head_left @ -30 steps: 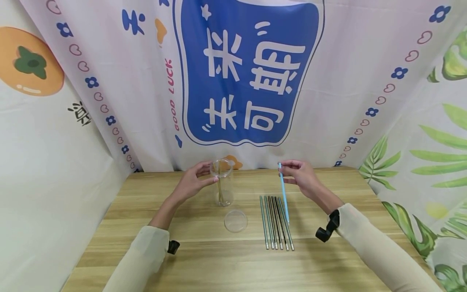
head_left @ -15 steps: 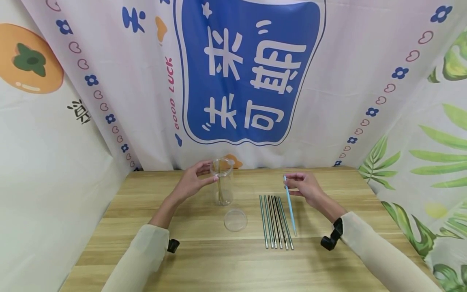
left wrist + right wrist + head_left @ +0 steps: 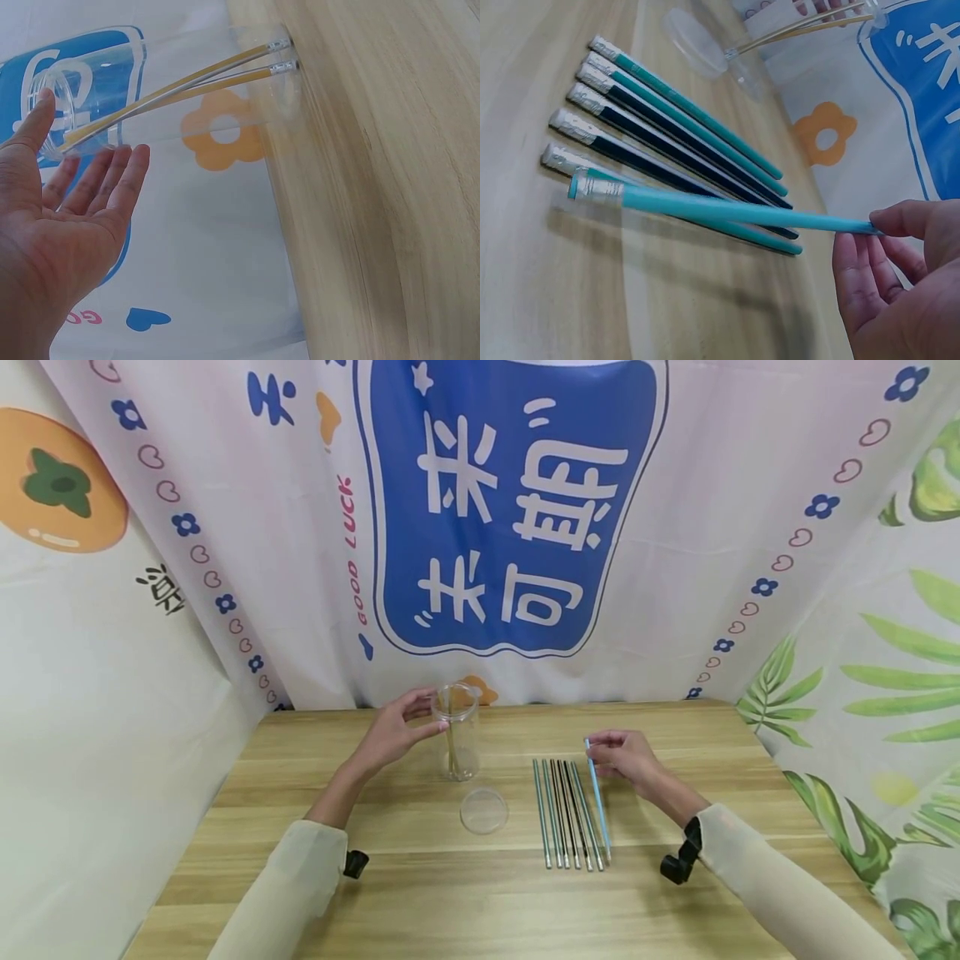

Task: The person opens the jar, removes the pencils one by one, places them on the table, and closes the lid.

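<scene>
My left hand (image 3: pixel 393 731) holds a clear jar (image 3: pixel 467 745) near its rim, thumb in front and fingers behind. The jar stands upright at the table's back, with two yellowish pencils (image 3: pixel 199 77) inside, eraser ends down. Between thumb and fingertips, my right hand (image 3: pixel 632 760) pinches a light blue pencil (image 3: pixel 597 797) by its upper end. Its eraser end slants down toward me, low beside the row's right edge. That row holds several pencils, teal (image 3: pixel 542 814) and black (image 3: pixel 667 126), lying side by side with their silver ferrules toward me.
A round clear lid (image 3: pixel 483 812) lies on the wooden table (image 3: pixel 360 902), just in front of the jar. Behind the table's back edge hangs a printed cloth (image 3: pixel 675 593). Patterned cloths also flank the left and right sides.
My right hand has moved toward me and lowered, shifting slightly right, bringing the light blue pencil down beside the row. The left hand and jar have stayed put.
</scene>
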Action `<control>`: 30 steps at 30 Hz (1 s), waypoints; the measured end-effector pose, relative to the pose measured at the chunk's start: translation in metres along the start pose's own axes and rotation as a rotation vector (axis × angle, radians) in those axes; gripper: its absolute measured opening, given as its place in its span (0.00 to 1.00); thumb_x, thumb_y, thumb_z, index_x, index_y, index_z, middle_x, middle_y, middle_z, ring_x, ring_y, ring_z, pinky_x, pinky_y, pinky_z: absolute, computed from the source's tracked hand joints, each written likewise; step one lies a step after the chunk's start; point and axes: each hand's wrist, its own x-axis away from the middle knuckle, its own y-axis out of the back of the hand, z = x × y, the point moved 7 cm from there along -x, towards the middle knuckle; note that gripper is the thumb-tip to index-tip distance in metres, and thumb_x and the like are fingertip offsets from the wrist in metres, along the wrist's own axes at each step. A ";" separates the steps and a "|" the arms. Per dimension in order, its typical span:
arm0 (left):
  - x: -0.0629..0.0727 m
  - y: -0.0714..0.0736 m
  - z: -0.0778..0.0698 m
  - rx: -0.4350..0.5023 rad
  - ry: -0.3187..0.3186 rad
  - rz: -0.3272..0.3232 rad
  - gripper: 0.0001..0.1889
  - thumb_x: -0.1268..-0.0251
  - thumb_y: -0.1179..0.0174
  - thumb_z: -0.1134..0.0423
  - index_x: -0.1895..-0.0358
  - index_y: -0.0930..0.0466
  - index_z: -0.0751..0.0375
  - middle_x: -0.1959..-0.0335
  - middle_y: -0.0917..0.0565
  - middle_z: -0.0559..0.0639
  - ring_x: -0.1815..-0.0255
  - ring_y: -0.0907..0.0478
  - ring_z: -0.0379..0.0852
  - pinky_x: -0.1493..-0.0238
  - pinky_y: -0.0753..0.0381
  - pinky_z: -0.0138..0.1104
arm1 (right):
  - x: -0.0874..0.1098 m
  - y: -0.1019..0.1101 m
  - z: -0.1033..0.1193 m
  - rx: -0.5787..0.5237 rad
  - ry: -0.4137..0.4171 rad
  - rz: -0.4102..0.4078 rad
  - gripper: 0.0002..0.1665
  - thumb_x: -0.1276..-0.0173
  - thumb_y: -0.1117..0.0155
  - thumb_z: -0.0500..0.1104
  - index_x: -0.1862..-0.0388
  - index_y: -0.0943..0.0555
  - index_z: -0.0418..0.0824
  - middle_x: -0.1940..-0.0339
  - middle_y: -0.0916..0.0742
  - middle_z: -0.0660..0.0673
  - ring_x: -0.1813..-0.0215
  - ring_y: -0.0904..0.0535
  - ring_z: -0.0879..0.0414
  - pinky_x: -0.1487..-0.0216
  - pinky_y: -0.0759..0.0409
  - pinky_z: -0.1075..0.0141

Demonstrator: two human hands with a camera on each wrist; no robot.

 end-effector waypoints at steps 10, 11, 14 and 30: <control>0.000 0.000 0.000 -0.003 -0.003 0.005 0.40 0.33 0.24 0.54 0.22 0.31 0.62 0.29 0.21 0.63 0.28 0.23 0.62 0.30 0.19 0.51 | -0.003 0.000 -0.014 0.075 -0.010 -0.043 0.22 0.26 0.33 0.32 0.36 0.22 0.24 0.46 0.13 0.28 0.58 0.12 0.55 0.50 0.08 0.57; 0.000 0.000 0.000 -0.002 -0.002 0.005 0.40 0.33 0.25 0.54 0.22 0.31 0.63 0.29 0.21 0.63 0.28 0.23 0.62 0.30 0.19 0.51 | -0.004 0.000 -0.015 0.073 -0.013 -0.048 0.22 0.26 0.33 0.31 0.36 0.21 0.24 0.46 0.13 0.28 0.58 0.11 0.55 0.51 0.08 0.57; -0.001 0.000 0.000 0.007 0.006 0.002 0.40 0.33 0.24 0.54 0.23 0.31 0.63 0.29 0.21 0.62 0.28 0.23 0.61 0.30 0.19 0.51 | -0.004 -0.001 -0.019 0.072 -0.019 -0.053 0.21 0.26 0.33 0.31 0.37 0.21 0.24 0.47 0.12 0.29 0.59 0.12 0.56 0.53 0.08 0.59; -0.001 0.000 0.001 -0.003 -0.010 -0.004 0.38 0.33 0.24 0.55 0.24 0.29 0.61 0.30 0.20 0.62 0.29 0.22 0.60 0.30 0.19 0.50 | -0.005 -0.002 -0.032 0.181 -0.036 -0.117 0.15 0.28 0.30 0.31 0.45 0.17 0.27 0.59 0.09 0.39 0.64 0.12 0.56 0.64 0.09 0.66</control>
